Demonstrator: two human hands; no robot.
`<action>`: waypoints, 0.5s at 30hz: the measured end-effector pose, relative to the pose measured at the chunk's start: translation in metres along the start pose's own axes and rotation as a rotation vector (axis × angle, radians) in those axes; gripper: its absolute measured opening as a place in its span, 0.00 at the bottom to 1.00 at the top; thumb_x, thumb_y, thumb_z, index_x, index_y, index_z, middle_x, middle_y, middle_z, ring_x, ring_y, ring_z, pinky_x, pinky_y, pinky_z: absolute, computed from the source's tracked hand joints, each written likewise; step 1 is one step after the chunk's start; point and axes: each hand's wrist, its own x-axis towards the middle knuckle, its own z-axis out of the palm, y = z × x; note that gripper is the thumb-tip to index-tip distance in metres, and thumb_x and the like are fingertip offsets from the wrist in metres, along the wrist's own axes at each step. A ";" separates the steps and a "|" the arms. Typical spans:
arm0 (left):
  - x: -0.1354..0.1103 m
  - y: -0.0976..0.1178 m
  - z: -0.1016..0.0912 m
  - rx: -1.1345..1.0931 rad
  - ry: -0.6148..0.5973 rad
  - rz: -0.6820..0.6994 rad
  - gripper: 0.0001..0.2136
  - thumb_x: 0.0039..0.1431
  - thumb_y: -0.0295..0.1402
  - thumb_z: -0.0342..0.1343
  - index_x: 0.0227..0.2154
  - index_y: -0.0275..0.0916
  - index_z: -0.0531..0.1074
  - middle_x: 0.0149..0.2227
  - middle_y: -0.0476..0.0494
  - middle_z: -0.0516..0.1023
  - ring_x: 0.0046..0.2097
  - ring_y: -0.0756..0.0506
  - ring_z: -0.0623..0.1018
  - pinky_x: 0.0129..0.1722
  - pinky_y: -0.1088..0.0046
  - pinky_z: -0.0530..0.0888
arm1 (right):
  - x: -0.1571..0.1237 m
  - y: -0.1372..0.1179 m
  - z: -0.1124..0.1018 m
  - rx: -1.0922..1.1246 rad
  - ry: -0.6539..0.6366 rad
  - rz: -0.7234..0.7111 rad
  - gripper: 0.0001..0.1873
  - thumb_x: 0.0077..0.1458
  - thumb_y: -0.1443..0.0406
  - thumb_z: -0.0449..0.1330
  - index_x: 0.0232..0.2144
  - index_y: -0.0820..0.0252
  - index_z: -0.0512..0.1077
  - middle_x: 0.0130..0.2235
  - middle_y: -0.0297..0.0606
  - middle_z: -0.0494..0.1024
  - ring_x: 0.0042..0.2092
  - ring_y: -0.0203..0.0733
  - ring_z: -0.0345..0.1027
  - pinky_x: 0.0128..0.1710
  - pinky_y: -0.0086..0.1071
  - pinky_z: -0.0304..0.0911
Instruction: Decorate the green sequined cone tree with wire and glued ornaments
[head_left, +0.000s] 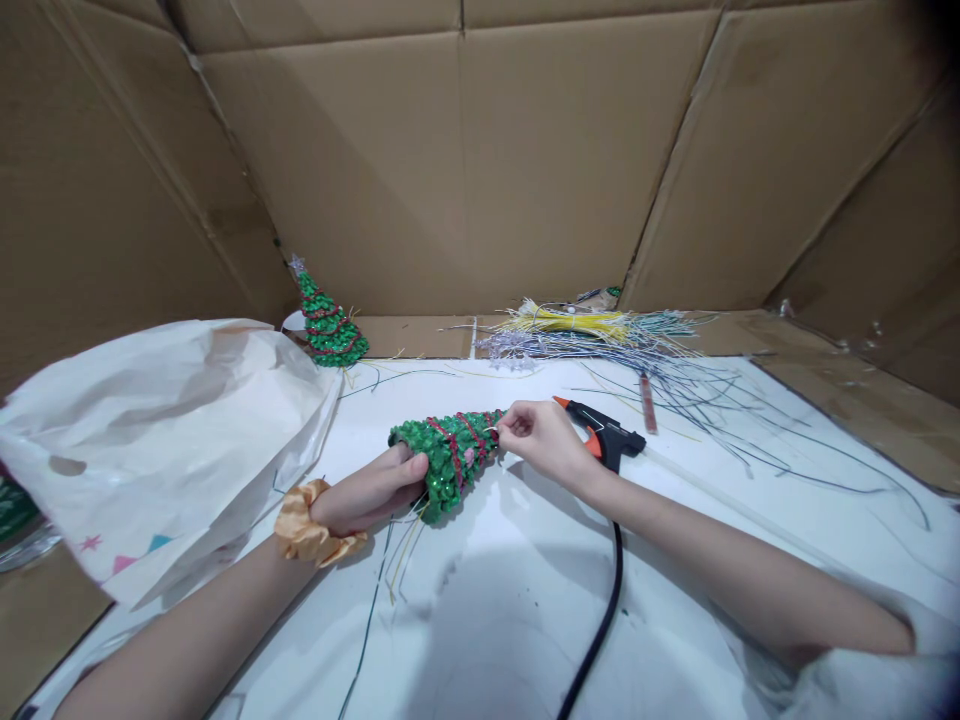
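A small green tinsel Christmas tree (pixel 450 455) with red garland lies tilted on its side, its tip toward the right. My left hand (pixel 382 485) grips it at the open base, fingers inside and thumb outside. Thin green and yellow wires hang from that base. At the upper part of the tree, my right hand (pixel 529 435) is closed in a pinch, with a small pale bit at the fingertips that is too small to name. Just behind the right hand lies a black and orange glue gun (pixel 611 430) with a clear glue stick in its back.
A second tinsel tree (pixel 330 325) with a star on top stands at the back left, beside a white plastic bag (pixel 187 430). Bundled yellow wires (pixel 574 322) and loose dark wires (pixel 720 390) lie at the back right, near a red tube (pixel 648 403). Cardboard walls (pixel 465 170) enclose the white tabletop.
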 end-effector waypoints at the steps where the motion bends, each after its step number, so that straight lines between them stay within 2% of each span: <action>1: 0.000 0.000 0.000 0.000 -0.002 0.002 0.33 0.51 0.45 0.58 0.58 0.36 0.57 0.57 0.32 0.64 0.59 0.36 0.62 0.58 0.57 0.54 | 0.001 -0.001 -0.002 0.018 -0.037 0.025 0.05 0.40 0.70 0.55 0.20 0.63 0.71 0.21 0.35 0.74 0.24 0.33 0.63 0.24 0.26 0.57; 4: 0.000 -0.001 -0.002 -0.001 -0.007 0.006 0.33 0.52 0.45 0.57 0.58 0.37 0.57 0.58 0.34 0.64 0.59 0.37 0.62 0.58 0.58 0.55 | 0.004 -0.002 -0.011 0.037 -0.163 0.105 0.06 0.42 0.67 0.55 0.19 0.62 0.71 0.20 0.36 0.74 0.23 0.35 0.64 0.23 0.27 0.57; 7: 0.000 -0.001 -0.002 -0.003 -0.013 0.002 0.33 0.52 0.45 0.57 0.58 0.37 0.57 0.58 0.34 0.64 0.59 0.37 0.62 0.57 0.59 0.57 | 0.006 -0.002 -0.015 -0.004 -0.206 0.125 0.09 0.44 0.65 0.55 0.17 0.62 0.70 0.19 0.37 0.73 0.23 0.36 0.64 0.22 0.27 0.56; 11: 0.000 0.000 0.000 -0.001 -0.019 -0.004 0.33 0.52 0.45 0.57 0.58 0.37 0.58 0.57 0.33 0.65 0.59 0.36 0.63 0.58 0.59 0.56 | 0.004 -0.002 -0.011 -0.033 -0.173 0.117 0.08 0.44 0.67 0.54 0.18 0.61 0.69 0.19 0.35 0.72 0.23 0.35 0.64 0.22 0.27 0.55; 15: 0.000 0.001 0.003 0.000 -0.024 0.009 0.33 0.52 0.46 0.57 0.59 0.37 0.57 0.57 0.33 0.65 0.58 0.36 0.64 0.58 0.58 0.56 | 0.001 -0.006 -0.010 -0.161 -0.096 -0.024 0.07 0.47 0.69 0.54 0.21 0.61 0.71 0.23 0.36 0.75 0.26 0.35 0.66 0.27 0.28 0.57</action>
